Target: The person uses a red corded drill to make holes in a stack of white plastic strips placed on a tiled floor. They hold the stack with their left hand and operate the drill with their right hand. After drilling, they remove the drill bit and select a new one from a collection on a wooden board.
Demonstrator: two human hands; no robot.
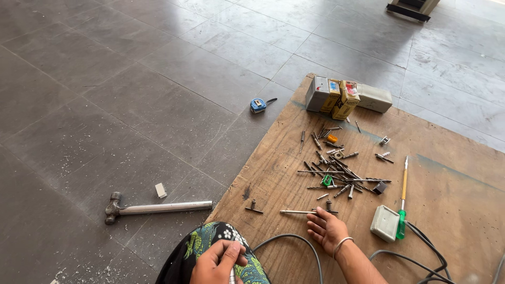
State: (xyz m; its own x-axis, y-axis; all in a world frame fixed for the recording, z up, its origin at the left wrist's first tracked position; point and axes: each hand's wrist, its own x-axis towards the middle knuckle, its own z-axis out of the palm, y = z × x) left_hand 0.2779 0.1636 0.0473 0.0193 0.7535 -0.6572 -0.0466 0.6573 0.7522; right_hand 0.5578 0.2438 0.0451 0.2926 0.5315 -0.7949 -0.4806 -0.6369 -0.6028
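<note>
Plywood board (294, 158) carries my loose screws and drill bits (336, 171) within reach; my right hand (327, 229) rests spread, palm up, while my left hand (218, 262) grips a small metal tool (232, 274).

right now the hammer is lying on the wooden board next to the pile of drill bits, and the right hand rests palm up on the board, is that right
Not quite. In the head view the hammer lies on the grey tiled floor, left of the wooden board, away from the pile of drill bits. The right hand does rest palm up on the board.
</note>
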